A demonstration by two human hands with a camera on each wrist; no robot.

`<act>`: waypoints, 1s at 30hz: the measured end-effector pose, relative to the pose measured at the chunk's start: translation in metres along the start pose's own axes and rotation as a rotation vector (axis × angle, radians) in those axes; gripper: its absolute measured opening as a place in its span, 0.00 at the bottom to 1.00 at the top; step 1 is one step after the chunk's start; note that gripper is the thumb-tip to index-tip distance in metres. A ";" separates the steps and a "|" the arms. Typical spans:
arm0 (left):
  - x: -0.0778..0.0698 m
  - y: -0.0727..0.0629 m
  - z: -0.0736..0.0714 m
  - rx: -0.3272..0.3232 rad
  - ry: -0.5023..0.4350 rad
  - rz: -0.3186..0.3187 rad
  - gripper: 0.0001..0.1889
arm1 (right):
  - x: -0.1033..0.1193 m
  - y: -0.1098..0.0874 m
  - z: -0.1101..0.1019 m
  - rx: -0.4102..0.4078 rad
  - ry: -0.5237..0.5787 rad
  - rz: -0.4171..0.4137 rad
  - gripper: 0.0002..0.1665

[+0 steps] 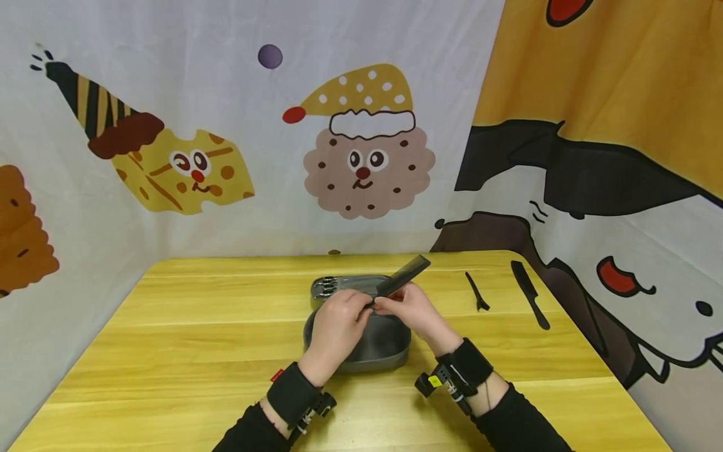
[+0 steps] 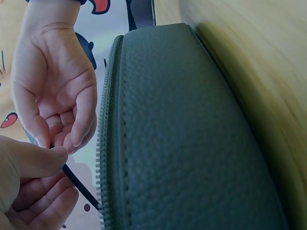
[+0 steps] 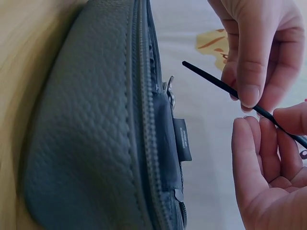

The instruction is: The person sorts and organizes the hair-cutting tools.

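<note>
Above the zip case, a black comb [image 1: 403, 276] is held between both hands, its toothed part pointing up to the right. My left hand [image 1: 339, 326] pinches its narrow end between thumb and fingers. The right hand [image 1: 415, 311] grips it with the thumb on top and fingers beneath. Seen edge-on, the comb [image 3: 211, 79] looks like a thin black strip in the right wrist view. Below the hands lies the dark grey pebbled-leather case [image 1: 373, 361], unzipped, its lid folded back. Slim metal tools [image 1: 326, 287] sit in the lid's left end.
To the right on the wooden table [image 1: 198, 351] lie a black hair clip [image 1: 477, 292] and a second black comb [image 1: 531, 295] with a handle. A cartoon-printed curtain [image 1: 226, 232] hangs behind the table and along its sides.
</note>
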State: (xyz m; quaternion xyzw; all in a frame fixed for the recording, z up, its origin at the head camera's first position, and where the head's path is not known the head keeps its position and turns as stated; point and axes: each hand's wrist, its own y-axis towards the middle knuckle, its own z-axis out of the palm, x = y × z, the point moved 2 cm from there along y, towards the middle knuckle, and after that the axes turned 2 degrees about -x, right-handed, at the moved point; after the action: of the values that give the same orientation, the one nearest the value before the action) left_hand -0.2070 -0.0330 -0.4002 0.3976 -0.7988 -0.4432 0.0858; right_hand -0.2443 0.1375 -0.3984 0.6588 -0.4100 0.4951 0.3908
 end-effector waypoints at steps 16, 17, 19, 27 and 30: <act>0.000 -0.002 0.001 -0.020 0.022 -0.038 0.09 | -0.003 -0.001 0.006 0.022 0.022 -0.051 0.21; 0.000 -0.002 0.001 -0.019 0.025 -0.039 0.09 | -0.003 -0.001 0.006 0.024 0.019 -0.054 0.21; 0.001 -0.002 0.001 -0.012 0.028 -0.042 0.08 | -0.002 -0.002 0.005 0.035 0.013 -0.064 0.21; 0.008 -0.002 -0.002 0.014 0.022 -0.082 0.08 | -0.002 -0.006 -0.007 -0.018 -0.155 -0.084 0.18; 0.010 -0.002 -0.002 0.026 0.019 -0.101 0.08 | -0.002 -0.008 -0.015 -0.022 -0.207 -0.107 0.17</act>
State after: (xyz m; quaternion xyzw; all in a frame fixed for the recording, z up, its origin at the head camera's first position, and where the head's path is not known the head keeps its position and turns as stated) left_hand -0.2114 -0.0426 -0.4028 0.4428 -0.7825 -0.4328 0.0659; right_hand -0.2420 0.1541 -0.3985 0.7230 -0.4178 0.3981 0.3797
